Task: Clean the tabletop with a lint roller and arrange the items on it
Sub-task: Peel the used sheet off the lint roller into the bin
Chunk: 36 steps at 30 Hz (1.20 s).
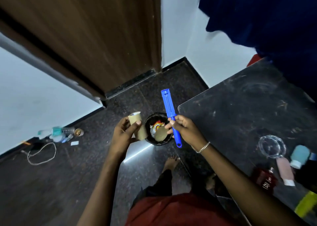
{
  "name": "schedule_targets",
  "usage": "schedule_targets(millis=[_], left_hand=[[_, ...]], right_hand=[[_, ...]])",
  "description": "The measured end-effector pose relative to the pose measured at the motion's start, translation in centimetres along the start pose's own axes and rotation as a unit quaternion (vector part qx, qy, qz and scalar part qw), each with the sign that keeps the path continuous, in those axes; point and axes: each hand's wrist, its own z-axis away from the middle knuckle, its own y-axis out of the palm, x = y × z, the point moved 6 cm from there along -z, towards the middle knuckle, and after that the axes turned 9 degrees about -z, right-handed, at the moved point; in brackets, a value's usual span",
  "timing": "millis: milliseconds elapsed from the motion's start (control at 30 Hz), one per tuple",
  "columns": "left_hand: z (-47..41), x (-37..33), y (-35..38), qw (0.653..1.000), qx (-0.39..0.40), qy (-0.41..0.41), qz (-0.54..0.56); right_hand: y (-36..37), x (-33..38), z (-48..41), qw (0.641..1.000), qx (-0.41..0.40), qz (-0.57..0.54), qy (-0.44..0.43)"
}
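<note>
My left hand (123, 134) grips a brown cardboard roll core (138, 126), held upright over the floor beside a black bin (158, 128). In my right hand (184, 130) is the blue lint roller handle (170, 114), its bare frame pointing up with no roll on it. The dark tabletop (243, 109) lies to the right, dusty and scratched. At its near right edge stand a clear glass bowl (271, 146), a teal bottle (299, 155), a pink tube (285, 171), a dark red bottle (265, 178) and a yellow item (307, 204).
The black bin holds paper scraps and a wrapper. A wooden door (96, 37) stands ahead. By the left wall on the floor lie plastic bottles (56, 133) and a white cable (42, 154). Dark blue cloth (267, 20) hangs at top right. My bare foot (171, 162) is below.
</note>
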Motion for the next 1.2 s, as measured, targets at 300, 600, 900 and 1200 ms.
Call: schedule_targets(millis=[300,600,900,1200], left_hand=[[-4.1,7.8,-1.3,0.997,-0.028,-0.062,0.028],[-11.9,17.3,-0.4,0.993,-0.056,-0.076,-0.076],[-20.6,25.7,2.8,0.976,-0.036,-0.051,-0.21],[-28.3,31.9,6.5,0.94,0.019,-0.039,-0.338]], right_hand=[[1.4,-8.5,-6.2,0.995,-0.069,0.019,0.063],[-1.8,-18.7,-12.5,0.976,-0.16,0.1,0.11],[-4.7,-25.1,-20.3,0.964,-0.175,0.165,0.115],[-6.6,-31.5,-25.2,0.956,-0.187,0.193,0.117]])
